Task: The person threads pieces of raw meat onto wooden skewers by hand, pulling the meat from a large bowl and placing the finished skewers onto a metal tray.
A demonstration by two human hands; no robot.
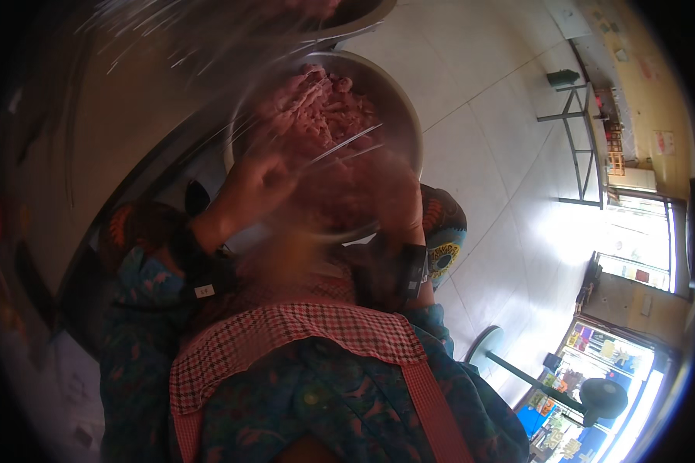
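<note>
A large round metal basin (414, 124) in front of my knees holds a heap of raw pinkish meat pieces (330, 110). Over its left side is my left hand (263, 179), fingers pinched at the lower end of a thin metal skewer (347, 143). The skewer slants up to the right across the meat, with a fainter streak beside it. My right hand (399, 194) is low over the basin's right side, its fingertips blurred against the meat. Whether it grips a piece cannot be made out.
Beyond the basin, a second metal vessel (376, 14) holds more meat. Many thin metal skewers (156, 35) fan out, blurred, at upper left. A checked apron (289, 324) covers my lap. Pale floor tiles (469, 144) run right towards a metal-framed table (579, 144) and a round-based stand (486, 344).
</note>
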